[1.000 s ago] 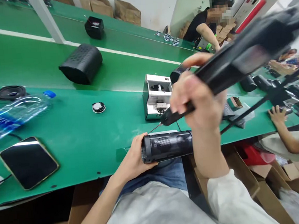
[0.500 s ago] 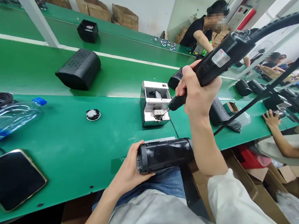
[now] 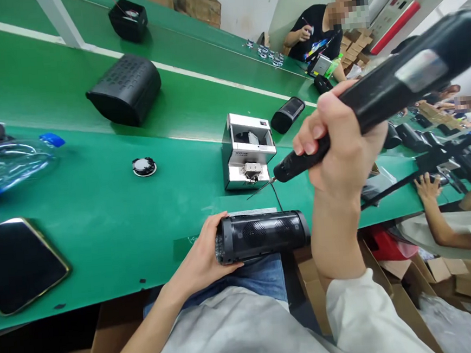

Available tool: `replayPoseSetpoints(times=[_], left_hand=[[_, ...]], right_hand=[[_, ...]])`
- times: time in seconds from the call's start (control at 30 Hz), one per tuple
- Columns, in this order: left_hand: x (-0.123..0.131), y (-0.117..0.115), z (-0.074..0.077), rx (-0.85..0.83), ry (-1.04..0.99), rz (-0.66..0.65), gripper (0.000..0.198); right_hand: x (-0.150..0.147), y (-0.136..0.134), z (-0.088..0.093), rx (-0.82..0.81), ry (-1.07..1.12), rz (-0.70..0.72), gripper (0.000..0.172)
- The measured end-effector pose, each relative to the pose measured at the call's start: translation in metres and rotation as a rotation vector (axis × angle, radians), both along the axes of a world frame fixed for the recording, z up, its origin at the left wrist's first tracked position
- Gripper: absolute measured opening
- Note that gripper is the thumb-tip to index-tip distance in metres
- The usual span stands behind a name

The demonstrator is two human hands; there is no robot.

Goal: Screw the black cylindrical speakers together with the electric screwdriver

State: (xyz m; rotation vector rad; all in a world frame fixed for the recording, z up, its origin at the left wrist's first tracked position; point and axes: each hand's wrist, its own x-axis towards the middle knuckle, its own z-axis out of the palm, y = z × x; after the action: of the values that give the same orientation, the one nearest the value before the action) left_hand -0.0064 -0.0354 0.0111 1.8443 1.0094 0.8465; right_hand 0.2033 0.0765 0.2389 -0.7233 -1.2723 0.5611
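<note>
My left hand (image 3: 205, 248) grips the left end of a black speaker housing (image 3: 264, 234), which lies sideways at the table's front edge above my lap. Wrapped around a black electric screwdriver (image 3: 392, 91), my right hand (image 3: 339, 141) holds it tilted, with the thin bit pointing down and left. The bit's tip is in the air above the housing, apart from it. Just behind the bit stands a white and black screw feeder (image 3: 250, 152) with a metal pick-up block at its front. Whether a screw sits on the bit is too small to tell.
On the left are a phone (image 3: 20, 264), a plastic bottle (image 3: 18, 163) and a round white-topped part (image 3: 144, 166). Black speaker shells (image 3: 128, 89) stand farther back. A co-worker (image 3: 317, 28) sits across; another person's hand (image 3: 428, 187) rests at right. Cardboard boxes (image 3: 451, 282) stand below.
My right hand has drawn the screwdriver away from the screw feeder, toward me and to the right. The bit has left the feeder's block. My left hand keeps its hold on the speaker housing.
</note>
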Motion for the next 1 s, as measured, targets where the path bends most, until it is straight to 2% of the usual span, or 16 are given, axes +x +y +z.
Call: replayPoseSetpoints(times=[0.13,0.23,0.4,0.5,0.6,0.73,0.87,1.0], left_hand=[[0.000,-0.001,0.000,0.006,-0.004,-0.009,0.108],[0.000,-0.001,-0.001,0.001,0.000,-0.005,0.108],[0.001,0.000,0.000,0.004,0.004,0.014,0.107],[0.001,-0.002,0.000,0.007,-0.007,0.003,0.106],[0.000,-0.003,-0.009,0.019,0.005,0.031,0.097],[0.000,0.007,-0.024,0.077,0.021,0.085,0.095],[0.001,0.004,-0.015,0.043,0.005,0.023,0.095],[0.001,0.000,-0.005,-0.011,0.020,0.020,0.098]], right_hand=[[-0.008,-0.030,0.020,-0.036,0.057,0.070,0.017],[-0.013,-0.042,0.026,-0.061,0.099,0.116,0.018],[-0.017,-0.042,0.011,-0.095,0.088,0.191,0.014],[-0.019,-0.041,0.000,-0.076,0.070,0.179,0.014],[-0.018,-0.042,-0.005,-0.100,0.086,0.186,0.016],[-0.008,-0.041,-0.005,-0.210,0.051,0.345,0.024],[-0.006,-0.045,-0.001,-0.236,0.064,0.343,0.020],[-0.006,-0.040,0.000,-0.158,0.085,0.301,0.015]])
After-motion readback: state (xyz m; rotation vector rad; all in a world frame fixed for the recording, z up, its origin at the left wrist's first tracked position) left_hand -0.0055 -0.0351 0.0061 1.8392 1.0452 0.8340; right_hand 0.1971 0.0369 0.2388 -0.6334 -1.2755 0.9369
